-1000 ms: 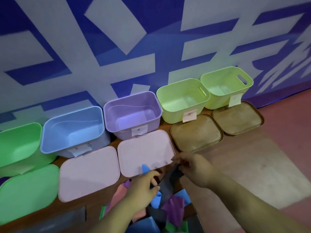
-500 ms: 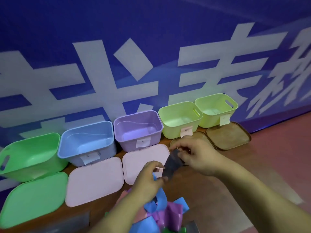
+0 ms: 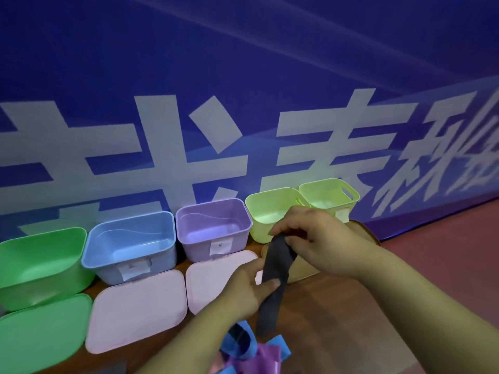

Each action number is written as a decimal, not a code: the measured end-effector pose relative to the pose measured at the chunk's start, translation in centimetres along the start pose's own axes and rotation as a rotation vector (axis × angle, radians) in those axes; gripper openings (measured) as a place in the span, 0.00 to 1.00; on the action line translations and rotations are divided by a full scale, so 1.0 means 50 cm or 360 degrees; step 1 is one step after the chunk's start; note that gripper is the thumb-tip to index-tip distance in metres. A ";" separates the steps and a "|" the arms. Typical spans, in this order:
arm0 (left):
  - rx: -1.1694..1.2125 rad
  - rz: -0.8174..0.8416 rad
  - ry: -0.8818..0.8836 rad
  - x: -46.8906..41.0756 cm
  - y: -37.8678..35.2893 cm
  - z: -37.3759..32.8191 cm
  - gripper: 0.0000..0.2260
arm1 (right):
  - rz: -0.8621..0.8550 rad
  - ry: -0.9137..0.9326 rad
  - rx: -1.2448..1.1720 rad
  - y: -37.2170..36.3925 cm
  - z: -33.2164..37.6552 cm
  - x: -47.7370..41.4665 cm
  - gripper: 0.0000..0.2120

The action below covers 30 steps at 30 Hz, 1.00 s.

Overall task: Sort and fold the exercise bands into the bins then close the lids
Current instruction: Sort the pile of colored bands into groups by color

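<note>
Purple and blue bands are being left in a loose heap at the near edge, close under the hanging lower end of the dark grey band. That grey band is being held up off the wooden surface by both hands. Its middle is being pinched by the left hand, and its upper end is being gripped in the curled fingers of the right hand.

It is being judged thin, light and limp, probably stretchy, and it is being twisted slightly near the top. A hold at each end is being advised, so that it is being pulled flat before folding.

Beyond the hands, two pink lids and a green lid are being shown lying flat, just in front of their bins. A brown lid is being mostly hidden behind the right hand. Open room is being offered by the bare wood on the right.

Farther back, the green bin, blue bin, purple bin and two yellow-green bins are being shown open-topped, side by side against the blue wall. Their raised rims are being judged the edges to lift over. Their paper labels are being rendered too small to read, so the grey band's bin cannot be told.
</note>
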<state>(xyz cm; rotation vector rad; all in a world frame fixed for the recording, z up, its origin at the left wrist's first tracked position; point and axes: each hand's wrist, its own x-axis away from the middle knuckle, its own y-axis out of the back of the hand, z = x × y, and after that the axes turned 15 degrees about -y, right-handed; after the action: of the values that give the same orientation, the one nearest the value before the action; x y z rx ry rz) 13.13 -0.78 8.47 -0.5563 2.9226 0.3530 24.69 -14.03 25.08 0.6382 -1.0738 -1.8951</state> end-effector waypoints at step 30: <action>-0.0496 -0.0406 0.0853 0.785 0.741 0.162 0.17 | 0.0529 -0.0699 -0.0519 -0.775 0.354 -0.067 0.14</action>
<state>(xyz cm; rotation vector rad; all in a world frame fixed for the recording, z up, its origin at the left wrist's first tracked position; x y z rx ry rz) -36.18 21.31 0.88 -1.2256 3.2460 0.7314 -3.12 7.22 0.56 -0.1450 -1.0243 -1.8927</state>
